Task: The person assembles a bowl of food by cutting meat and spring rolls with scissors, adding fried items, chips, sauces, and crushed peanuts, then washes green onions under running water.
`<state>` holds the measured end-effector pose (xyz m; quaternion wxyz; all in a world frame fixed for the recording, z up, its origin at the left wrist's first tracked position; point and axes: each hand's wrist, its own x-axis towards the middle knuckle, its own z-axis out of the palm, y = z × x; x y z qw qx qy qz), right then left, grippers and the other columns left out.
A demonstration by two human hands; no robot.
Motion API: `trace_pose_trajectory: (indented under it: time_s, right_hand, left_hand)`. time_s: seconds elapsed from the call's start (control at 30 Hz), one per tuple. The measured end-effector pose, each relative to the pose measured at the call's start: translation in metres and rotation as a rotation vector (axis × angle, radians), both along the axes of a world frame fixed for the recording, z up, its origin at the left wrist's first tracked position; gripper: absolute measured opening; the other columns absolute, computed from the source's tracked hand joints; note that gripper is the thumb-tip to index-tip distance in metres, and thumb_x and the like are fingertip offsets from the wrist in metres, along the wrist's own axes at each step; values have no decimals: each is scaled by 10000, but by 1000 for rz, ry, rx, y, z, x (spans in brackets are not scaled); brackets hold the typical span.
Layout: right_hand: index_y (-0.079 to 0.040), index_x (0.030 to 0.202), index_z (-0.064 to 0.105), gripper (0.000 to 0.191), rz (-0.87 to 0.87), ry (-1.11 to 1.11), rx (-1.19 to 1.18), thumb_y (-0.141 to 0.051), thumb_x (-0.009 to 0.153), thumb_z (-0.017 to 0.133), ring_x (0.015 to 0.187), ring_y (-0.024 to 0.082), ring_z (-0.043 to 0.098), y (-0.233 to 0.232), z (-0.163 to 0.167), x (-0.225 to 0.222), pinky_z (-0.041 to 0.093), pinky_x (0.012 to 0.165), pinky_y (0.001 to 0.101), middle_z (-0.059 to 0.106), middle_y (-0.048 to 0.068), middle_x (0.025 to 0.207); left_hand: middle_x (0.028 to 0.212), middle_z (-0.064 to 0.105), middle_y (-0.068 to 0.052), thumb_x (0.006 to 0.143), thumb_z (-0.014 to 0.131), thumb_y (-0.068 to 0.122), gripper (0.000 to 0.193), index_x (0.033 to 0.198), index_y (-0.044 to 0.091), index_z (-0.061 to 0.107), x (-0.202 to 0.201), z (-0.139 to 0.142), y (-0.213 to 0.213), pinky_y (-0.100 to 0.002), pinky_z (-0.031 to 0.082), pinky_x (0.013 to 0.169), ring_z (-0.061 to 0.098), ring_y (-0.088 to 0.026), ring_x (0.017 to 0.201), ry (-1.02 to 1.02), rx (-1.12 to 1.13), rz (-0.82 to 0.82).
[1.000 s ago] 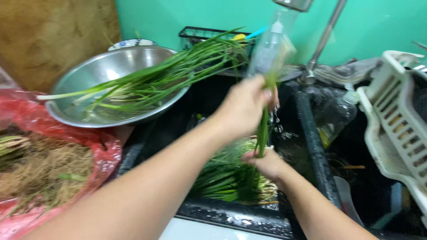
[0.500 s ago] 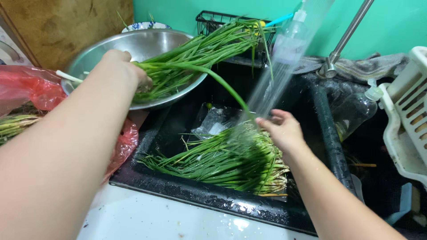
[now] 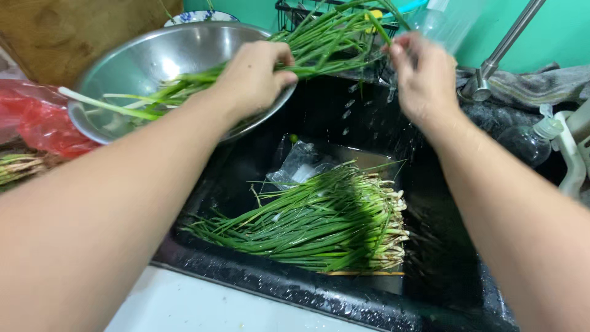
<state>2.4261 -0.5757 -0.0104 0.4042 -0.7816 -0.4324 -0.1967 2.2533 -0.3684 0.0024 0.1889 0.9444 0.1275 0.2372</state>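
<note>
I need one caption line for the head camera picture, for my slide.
Left hand lays green onions across a steel bowl; right hand lifted above sink holding another bunch.

My left hand went from the tap area over to the steel bowl, now closed on green onions lying across its rim. Right hand came up from the sink pile to the leaf tips. 1 s ago both held a bunch under the water.
</note>
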Motion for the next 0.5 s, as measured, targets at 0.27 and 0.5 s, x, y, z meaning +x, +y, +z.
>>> trace_pose_trajectory:
  time_s: [0.27,0.5]
  right_hand:
    - [-46,1184,669,321,-401,-301,11,-201,946,818,1029,394,656,-41,-66,49,499,868,518,715,161,1092]
    - [-14,818,705,342,-606,1014,-227,-328,833,838,650,255,650,-73,-206,-9,485,586,391,691,121,743]
  left_hand:
    - [971,711,-277,934,813,312,322,1077,30,749,-4,-24,52,-494,537,857,691,-403,918,-75,126,185]
    - [1178,659,-298,819,848,398,583,1229,27,665,15,6,-1,-517,483,987,636,-460,1130,307,167,213]
